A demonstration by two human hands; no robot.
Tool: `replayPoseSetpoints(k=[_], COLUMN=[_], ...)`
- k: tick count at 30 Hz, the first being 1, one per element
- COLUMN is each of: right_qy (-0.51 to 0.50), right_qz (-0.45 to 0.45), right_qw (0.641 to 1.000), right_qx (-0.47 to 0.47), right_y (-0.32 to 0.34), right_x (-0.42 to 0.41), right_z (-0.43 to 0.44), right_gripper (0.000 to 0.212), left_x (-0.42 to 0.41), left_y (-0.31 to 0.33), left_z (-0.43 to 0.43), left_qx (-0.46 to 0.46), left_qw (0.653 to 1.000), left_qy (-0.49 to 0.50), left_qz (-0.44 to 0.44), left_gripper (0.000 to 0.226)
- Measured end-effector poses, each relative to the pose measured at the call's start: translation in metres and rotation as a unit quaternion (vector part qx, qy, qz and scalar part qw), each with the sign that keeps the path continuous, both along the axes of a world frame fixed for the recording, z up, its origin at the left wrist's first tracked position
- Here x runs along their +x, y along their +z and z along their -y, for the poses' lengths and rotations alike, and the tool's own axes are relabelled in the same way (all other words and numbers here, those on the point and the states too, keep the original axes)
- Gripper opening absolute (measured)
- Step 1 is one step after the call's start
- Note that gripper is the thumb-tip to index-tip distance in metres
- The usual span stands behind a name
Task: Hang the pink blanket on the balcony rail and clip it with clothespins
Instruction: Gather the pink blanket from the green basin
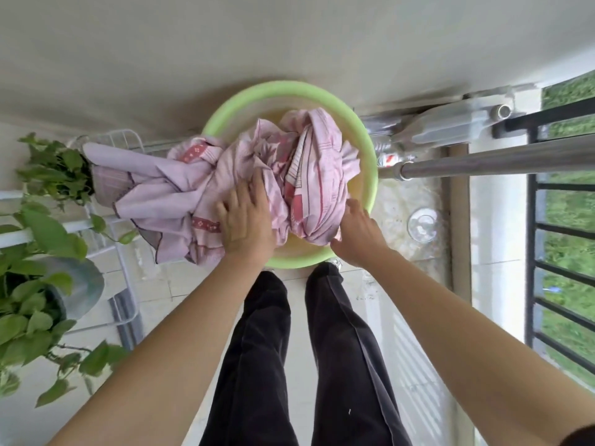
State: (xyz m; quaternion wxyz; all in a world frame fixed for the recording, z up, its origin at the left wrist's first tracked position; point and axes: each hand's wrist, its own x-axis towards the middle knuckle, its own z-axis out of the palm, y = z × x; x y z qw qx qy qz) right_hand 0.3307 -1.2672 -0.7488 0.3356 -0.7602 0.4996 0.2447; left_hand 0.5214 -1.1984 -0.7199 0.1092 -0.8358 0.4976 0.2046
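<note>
Pink blanket [273, 175] heaped in basin [367, 175] — under both hands' grip.

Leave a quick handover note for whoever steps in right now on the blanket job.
Left hand: flat on the pink blanket, no clear grip.
Right hand: at the blanket's right edge by the basin rim; grip unclear.
Blanket is bunched in the green basin, part spilling left over the wire rack.
Metal rail bare. No clothespins visible.
Done: nothing hung.
Left: lift, drape, clip.
</note>
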Motion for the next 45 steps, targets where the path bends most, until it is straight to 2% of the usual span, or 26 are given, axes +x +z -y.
replayPoseSetpoints(k=[3,5,6,9,11,14,16,18,20,22,25,27,29,30,31,33,35,36,39,40,42,43,45], right_qy=[-0.125,-0.165,-0.152,0.037,0.173,0.223,0.140,-0.014,-0.166,-0.266,-0.339,-0.345,-0.348,-0.346,-0.347,-0.335,-0.328,-0.322,-0.266,-0.258,-0.251,-0.230,-0.162], right_qz=[0.036,0.063,0.070,0.081,0.128,0.188,0.241,0.265,0.303,0.352,0.392,0.415,0.431,0.443,0.452,0.469,0.489,0.504,0.559,0.570,0.584,0.598,0.611], right_qw=[0.990,0.976,0.974,0.977,0.957,0.939,0.947,0.953,0.930,0.891,0.852,0.840,0.831,0.826,0.820,0.815,0.804,0.797,0.782,0.778,0.772,0.768,0.772], right_qx=[-0.055,-0.126,-0.152,-0.193,-0.195,-0.185,-0.162,-0.145,-0.122,-0.107,-0.076,-0.056,-0.047,-0.046,-0.050,-0.066,-0.078,-0.081,-0.077,-0.064,-0.006,0.029,0.060], right_y=[0.009,0.012,0.014,0.022,0.026,0.038,0.061,0.086,0.113,0.142,0.192,0.222,0.249,0.265,0.280,0.314,0.348,0.366,0.419,0.437,0.472,0.489,0.518], right_x=[0.000,0.004,0.009,0.026,0.037,0.047,0.049,0.046,0.046,0.050,0.059,0.064,0.069,0.072,0.074,0.080,0.088,0.094,0.113,0.120,0.132,0.136,0.145], right_z=[0.016,0.039,0.052,0.087,0.103,0.115,0.112,0.108,0.108,0.110,0.113,0.108,0.101,0.097,0.093,0.088,0.085,0.082,0.075,0.073,0.068,0.064,0.052], right_gripper=[0.100,0.106,0.105,0.100,0.084,0.061,0.038,0.021,0.018,0.019,0.012,0.012,0.014,0.014,0.014,0.022,0.030,0.031,0.033,0.043,0.074,0.084,0.081], left_x=[0.018,0.031,0.036,0.045,0.051,0.062,0.069,0.074,0.076,0.071,0.045,0.030,0.025,0.025,0.027,0.039,0.064,0.079,0.122,0.131,0.144,0.147,0.150], left_y=[0.002,0.005,0.008,0.016,0.021,0.028,0.034,0.045,0.062,0.084,0.125,0.149,0.171,0.186,0.204,0.250,0.296,0.319,0.398,0.427,0.479,0.504,0.549], left_z=[0.016,0.021,0.021,0.012,0.006,-0.005,-0.014,-0.022,-0.027,-0.032,-0.031,-0.025,-0.013,-0.007,-0.003,0.006,0.011,0.012,0.014,0.014,0.011,0.009,0.007], left_qx=[-0.026,-0.062,-0.081,-0.145,-0.174,-0.188,-0.181,-0.176,-0.186,-0.218,-0.308,-0.298,-0.277,-0.272,-0.269,-0.299,-0.360,-0.397,-0.501,-0.531,-0.588,-0.612,-0.648], left_qw=[0.996,0.989,0.987,0.976,0.971,0.966,0.959,0.945,0.938,0.936,0.920,0.914,0.883,0.861,0.850,0.851,0.858,0.849,0.805,0.788,0.736,0.693,0.588], left_qy=[0.088,0.116,0.119,0.117,0.114,0.137,0.183,0.234,0.248,0.241,0.182,0.142,0.148,0.170,0.196,0.228,0.231,0.231,0.212,0.203,0.212,0.234,0.256], left_qz=[-0.024,-0.062,-0.075,-0.114,-0.121,-0.116,-0.121,-0.144,-0.153,-0.136,-0.160,-0.237,-0.348,-0.395,-0.409,-0.367,-0.286,-0.260,-0.237,-0.234,-0.262,-0.300,-0.410], left_gripper=[0.069,0.032,0.022,0.022,0.024,0.023,0.037,0.038,0.040,0.050,0.068,0.089,0.102,0.094,0.074,0.037,0.034,0.033,0.021,0.017,0.012,0.014,0.021])
